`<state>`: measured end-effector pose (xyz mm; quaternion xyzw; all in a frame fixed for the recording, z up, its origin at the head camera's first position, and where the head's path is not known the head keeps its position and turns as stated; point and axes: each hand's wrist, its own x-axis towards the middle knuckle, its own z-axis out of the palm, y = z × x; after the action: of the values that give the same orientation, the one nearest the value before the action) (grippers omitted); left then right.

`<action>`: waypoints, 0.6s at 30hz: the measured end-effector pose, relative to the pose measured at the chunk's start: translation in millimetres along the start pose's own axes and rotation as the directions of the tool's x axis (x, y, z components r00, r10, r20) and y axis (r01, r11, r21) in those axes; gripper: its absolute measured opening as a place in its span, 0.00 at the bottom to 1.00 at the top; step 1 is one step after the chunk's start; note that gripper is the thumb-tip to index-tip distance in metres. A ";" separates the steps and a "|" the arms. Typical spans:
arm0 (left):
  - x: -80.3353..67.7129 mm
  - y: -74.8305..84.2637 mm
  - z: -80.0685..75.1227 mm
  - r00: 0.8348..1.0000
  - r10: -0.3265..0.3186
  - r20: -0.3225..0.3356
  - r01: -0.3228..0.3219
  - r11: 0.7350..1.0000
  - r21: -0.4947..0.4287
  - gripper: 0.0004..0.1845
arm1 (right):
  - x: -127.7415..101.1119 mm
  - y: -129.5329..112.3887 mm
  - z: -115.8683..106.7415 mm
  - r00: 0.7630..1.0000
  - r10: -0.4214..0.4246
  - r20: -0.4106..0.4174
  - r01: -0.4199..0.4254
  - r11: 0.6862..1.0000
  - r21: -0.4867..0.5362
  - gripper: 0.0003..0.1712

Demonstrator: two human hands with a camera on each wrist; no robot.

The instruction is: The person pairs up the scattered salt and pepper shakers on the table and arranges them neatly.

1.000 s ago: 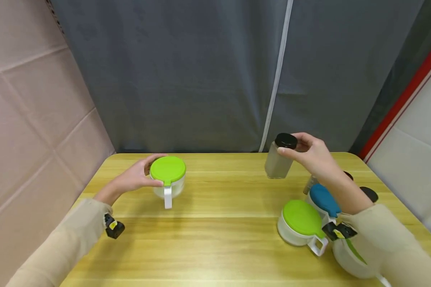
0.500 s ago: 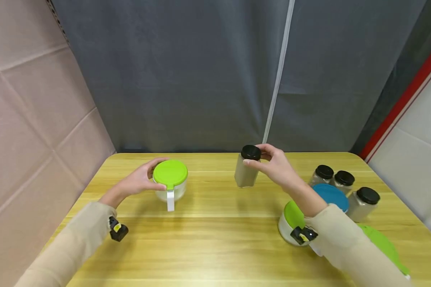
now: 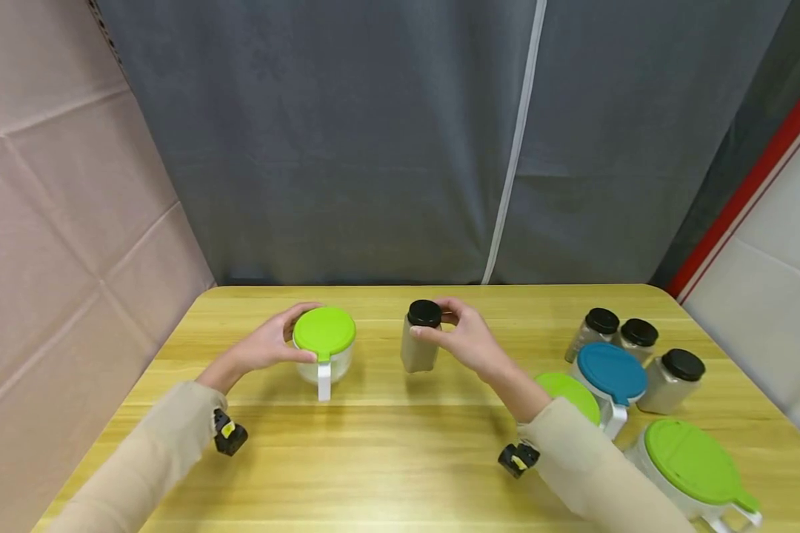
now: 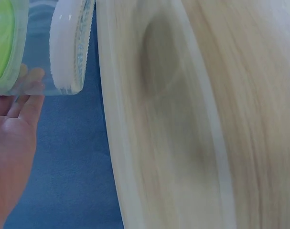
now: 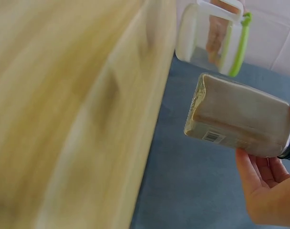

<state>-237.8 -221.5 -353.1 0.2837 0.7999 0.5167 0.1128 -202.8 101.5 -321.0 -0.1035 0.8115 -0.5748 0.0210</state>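
Observation:
My left hand (image 3: 272, 345) grips a clear seasoning pot (image 3: 332, 366) with a green lid and a white handle that points toward me. In the left wrist view the pot (image 4: 66, 47) hangs above the wood with its shadow below. To its right, my right hand (image 3: 468, 337) holds a square glass jar (image 3: 418, 352) with a black cap, thumb and fingers around its upper part. The right wrist view shows greyish-brown contents in the jar (image 5: 240, 117), a small barcode near its base, and the base raised off the table. A gap separates pot and jar.
On the right of the wooden table (image 3: 373, 459) stand a blue-lidded pot (image 3: 611, 374), two green-lidded pots, one the larger pot (image 3: 693, 463) at the front, and three black-capped jars, including the nearest jar (image 3: 670, 381). A grey curtain (image 3: 347, 148) hangs behind the table.
My right hand has carried the jar left and nearer to me, from the back right to beside the pot. My left hand has shifted slightly right and nearer with the pot.

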 end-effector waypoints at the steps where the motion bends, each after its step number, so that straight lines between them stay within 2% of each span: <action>1: 0.6 -1.0 0.8 1.000 0.000 0.000 0.000 1.000 -0.002 0.43 | 0.3 2.1 3.1 1.000 0.006 -0.004 -0.006 1.000 0.002 0.29; 11: 6.4 -10.3 10.6 1.000 -0.018 -0.008 0.018 1.000 -0.009 0.42 | 7.6 26.5 24.0 0.999 0.042 -0.027 -0.041 0.999 0.033 0.28; 18: 11.4 -19.0 18.4 0.999 -0.038 -0.006 0.038 0.999 -0.033 0.43 | 15.6 37.6 29.9 0.999 0.027 -0.041 -0.027 1.000 0.010 0.29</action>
<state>-244.7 -206.8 -376.8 0.2648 0.7970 0.5284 0.1246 -218.8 82.6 -365.0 -0.0806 0.8102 -0.5804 0.0123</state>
